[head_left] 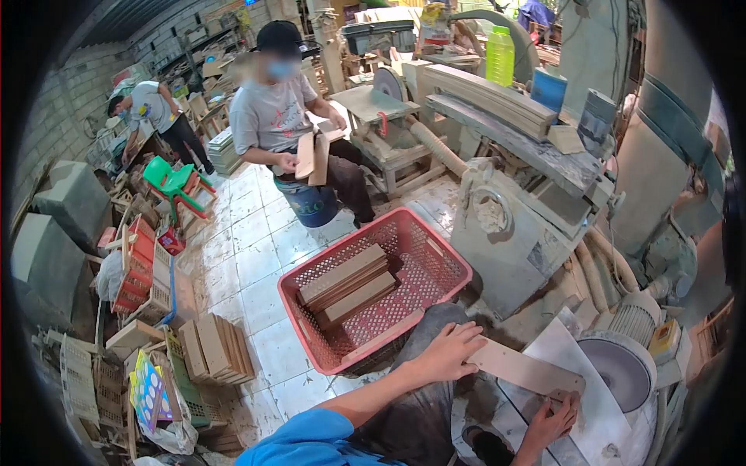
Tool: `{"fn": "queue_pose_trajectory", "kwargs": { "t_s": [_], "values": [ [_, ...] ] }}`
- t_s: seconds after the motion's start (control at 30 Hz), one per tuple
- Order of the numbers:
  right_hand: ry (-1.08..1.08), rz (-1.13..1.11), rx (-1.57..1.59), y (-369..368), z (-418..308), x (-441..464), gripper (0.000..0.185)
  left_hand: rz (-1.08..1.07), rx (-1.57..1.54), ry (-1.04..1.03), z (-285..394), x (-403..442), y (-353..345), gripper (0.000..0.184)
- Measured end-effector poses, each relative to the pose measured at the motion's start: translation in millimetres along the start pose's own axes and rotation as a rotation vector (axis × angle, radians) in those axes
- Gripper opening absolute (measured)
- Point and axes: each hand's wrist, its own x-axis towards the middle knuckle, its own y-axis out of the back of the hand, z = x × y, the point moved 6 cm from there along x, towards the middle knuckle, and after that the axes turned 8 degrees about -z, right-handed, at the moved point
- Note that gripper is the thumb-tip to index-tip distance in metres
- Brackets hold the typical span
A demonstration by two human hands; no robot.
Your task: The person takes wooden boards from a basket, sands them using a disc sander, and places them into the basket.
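Your left hand (453, 351), fingers half-curled, holds one end of a flat board (527, 371) reaching to your right hand (553, 421), whose bent fingers grip the other; beyond it stands a grey disc (612, 374), and beyond your left, a red crate (420, 264).

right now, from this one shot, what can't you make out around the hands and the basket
All in the head view:
- Underside of the board: hidden by its upper face.
- Palm of the left hand: hidden by the back of that hand.
- Most of the arm behind the right hand: cut off by the bottom edge.
- Number of wood pieces in the red basket: lower ones covered by upper ones.
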Motion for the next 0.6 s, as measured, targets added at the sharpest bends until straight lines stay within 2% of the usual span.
{"fn": "queue_pose_trajectory", "kwargs": {
  "t_s": [0.07, 0.23, 0.3, 0.33, 0.37, 0.4, 0.5, 0.53, 0.6],
  "values": [
    [0.006, 0.006, -0.003, -2.4, 0.8, 0.5, 0.053, -0.048, -0.026, 0.010, -4.0, -1.8, -2.6, 0.065],
    [-0.038, -0.031, 0.021, -1.6, -0.7, 0.0, 0.050, -0.008, -0.041, -0.017, -8.6, -1.6, -7.1, 0.067],
    [0.071, 0.169, -0.086, 8.9, -10.9, -4.5, 0.049, 0.018, -0.044, -0.027, -3.9, -1.2, -1.3, 0.066],
    [0.076, 0.173, -0.084, 6.7, -8.2, -3.3, 0.049, 0.024, -0.041, -0.026, -2.5, -0.8, 1.3, 0.066],
    [0.109, 0.220, -0.072, 7.6, -6.6, -2.9, 0.053, -0.023, 0.004, -0.020, -0.9, -0.2, 0.3, 0.071],
    [0.144, 0.269, -0.057, 8.0, -7.4, -2.3, 0.064, -0.069, 0.051, -0.013, -0.5, 0.5, -0.6, 0.075],
    [0.129, 0.240, -0.009, 14.2, -8.9, -0.4, 0.058, -0.087, 0.046, -0.022, 0.5, 2.3, -1.8, 0.079],
    [0.135, 0.245, -0.006, 16.3, -8.6, -0.8, 0.058, 0.003, 0.032, -0.073, 2.3, -1.3, 0.5, 0.077],
    [0.134, 0.231, 0.047, 14.6, -4.3, -1.5, 0.061, -0.010, 0.011, -0.063, 3.4, -9.3, 2.6, 0.075]
  ]
}}
